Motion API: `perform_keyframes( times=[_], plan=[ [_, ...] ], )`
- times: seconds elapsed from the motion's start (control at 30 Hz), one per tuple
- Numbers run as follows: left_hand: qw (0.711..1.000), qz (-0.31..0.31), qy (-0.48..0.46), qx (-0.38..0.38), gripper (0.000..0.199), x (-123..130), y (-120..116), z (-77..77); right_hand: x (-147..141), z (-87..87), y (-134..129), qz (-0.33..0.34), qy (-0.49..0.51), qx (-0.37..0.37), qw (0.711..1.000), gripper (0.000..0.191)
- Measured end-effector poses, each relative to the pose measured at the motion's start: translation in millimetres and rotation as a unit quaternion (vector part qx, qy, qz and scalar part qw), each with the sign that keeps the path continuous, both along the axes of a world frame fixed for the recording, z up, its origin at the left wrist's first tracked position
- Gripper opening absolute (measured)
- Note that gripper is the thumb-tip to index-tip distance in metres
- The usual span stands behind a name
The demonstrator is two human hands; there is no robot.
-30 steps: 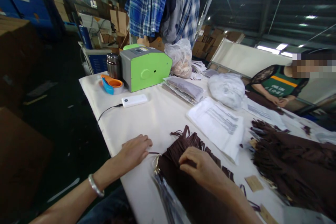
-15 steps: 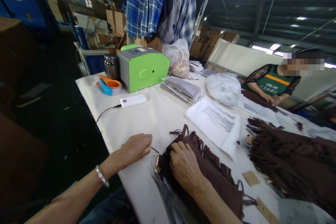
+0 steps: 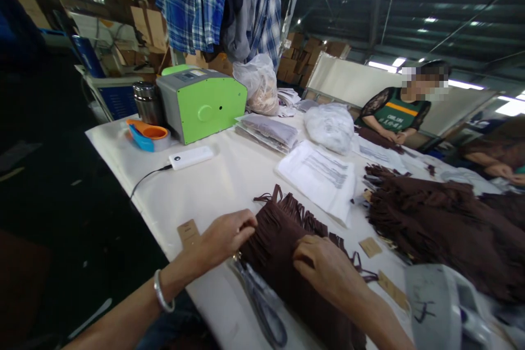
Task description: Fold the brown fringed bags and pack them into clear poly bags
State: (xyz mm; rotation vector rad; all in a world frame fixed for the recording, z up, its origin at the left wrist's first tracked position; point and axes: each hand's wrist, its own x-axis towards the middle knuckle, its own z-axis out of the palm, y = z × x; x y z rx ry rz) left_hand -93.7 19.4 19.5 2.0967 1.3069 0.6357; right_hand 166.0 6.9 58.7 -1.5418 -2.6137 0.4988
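Note:
A dark brown fringed fabric piece (image 3: 283, 251) lies at an angle on the white table (image 3: 229, 180). My left hand (image 3: 233, 232) is at its upper left edge, with thumb and fingers pinched together; what they hold is too small to make out. My right hand (image 3: 322, 262) rests on the middle of the fabric with fingers curled, and whatever is under the fingertips is hidden. A brown cardboard tag (image 3: 188, 233) lies beside my left wrist. Below the fabric's left edge is a dark strap in clear plastic (image 3: 262, 306).
A green and grey machine (image 3: 211, 106), a steel flask (image 3: 146, 104), a tape roll (image 3: 153, 134) and a white power bank (image 3: 191, 157) stand at the back left. More brown fabric (image 3: 443, 219) and a grey device (image 3: 437, 306) are at right. A person (image 3: 396, 115) works across the table.
The view has shifted to the right. My left hand has moved onto the fabric's left edge, uncovering the tag. My right hand has slid down along the fabric, and the left end now lies flatter.

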Motion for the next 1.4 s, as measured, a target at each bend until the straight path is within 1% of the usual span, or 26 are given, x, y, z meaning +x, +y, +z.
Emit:
perform_keyframes(
  times=[0.03, 0.07, 0.1, 0.17, 0.2, 0.27, 0.37, 0.47, 0.53, 0.63, 0.7, 0.73, 0.8, 0.87, 0.9, 0.97, 1.03, 1.1, 1.2, 1.3, 1.4],
  plan=[
    [0.998, 0.046, 0.034, 0.039, 0.021, -5, 5, -12.6, 2, -1.3, -1, -0.015, 0.005, 0.009, 1.000, 0.017],
    [0.994, 0.061, 0.061, 0.070, 0.026, -9, 10, -25.9, 1, -4.0, -1, -0.018, 0.012, 0.022, 1.000, 0.016],
    [0.991, 0.062, 0.078, 0.088, 0.031, -11, 13, -38.8, -3, -7.8, -1, -0.013, 0.020, 0.041, 0.999, 0.015],
    [0.991, 0.028, 0.084, 0.097, 0.040, -7, 14, -60.2, -16, -18.0, 2, 0.024, 0.016, 0.091, 0.995, 0.016],
    [0.992, 0.010, 0.080, 0.094, 0.044, -3, 13, -67.5, -24, -23.6, 5, 0.048, 0.002, 0.115, 0.992, 0.019],
    [0.993, -0.013, 0.068, 0.091, 0.053, 6, 5, -75.0, -38, -34.6, 13, 0.086, -0.039, 0.149, 0.984, 0.020],
    [0.994, -0.015, 0.060, 0.086, 0.059, 13, -8, -74.1, -46, -46.7, 25, 0.113, -0.080, 0.175, 0.975, 0.016],
    [0.994, -0.020, 0.061, 0.084, 0.055, 9, -13, -68.3, -38, -50.1, 29, 0.111, -0.060, 0.190, 0.974, 0.017],
    [0.993, -0.005, 0.065, 0.094, 0.051, 4, -6, -64.6, -28, -47.3, 26, 0.105, -0.039, 0.185, 0.976, 0.017],
    [0.991, 0.009, 0.090, 0.099, 0.051, 5, 15, -58.8, -8, -40.1, 13, 0.088, -0.007, 0.158, 0.983, 0.019],
    [0.991, -0.014, 0.110, 0.078, 0.059, 13, 30, -54.3, 12, -39.4, 2, 0.050, 0.026, 0.158, 0.986, 0.019],
    [0.991, -0.031, 0.116, 0.066, 0.064, 18, 36, -51.9, 24, -42.1, -5, 0.014, 0.044, 0.171, 0.984, 0.019],
    [0.988, -0.070, 0.122, 0.055, 0.072, 30, 43, -48.1, 50, -55.3, -20, -0.081, 0.072, 0.207, 0.972, 0.026],
    [0.984, -0.101, 0.131, 0.066, 0.077, 41, 44, -46.4, 74, -78.0, -35, -0.176, 0.086, 0.217, 0.956, 0.041],
    [0.981, -0.113, 0.137, 0.074, 0.079, 45, 42, -46.4, 82, -91.4, -41, -0.205, 0.091, 0.207, 0.952, 0.046],
    [0.976, -0.130, 0.153, 0.084, 0.085, 48, 38, -47.2, 91, -117.2, -51, -0.230, 0.098, 0.181, 0.951, 0.050],
    [0.972, -0.146, 0.169, 0.080, 0.089, 47, 31, -47.2, 89, -135.7, -55, -0.234, 0.104, 0.169, 0.952, 0.051],
    [0.968, -0.156, 0.183, 0.069, 0.091, 43, 24, -45.7, 79, -143.2, -51, -0.226, 0.109, 0.165, 0.954, 0.052],
    [0.969, -0.146, 0.188, 0.069, 0.091, 37, 12, -43.3, 58, -140.6, -38, -0.195, 0.109, 0.159, 0.962, 0.054],
    [0.972, -0.123, 0.170, 0.103, 0.089, 37, 1, -41.8, 42, -137.9, -26, -0.176, 0.101, 0.172, 0.964, 0.056],
    [0.974, -0.144, 0.127, 0.121, 0.086, 33, 0, -36.3, 41, -138.6, -22, -0.163, 0.086, 0.182, 0.966, 0.059]
  ],
)
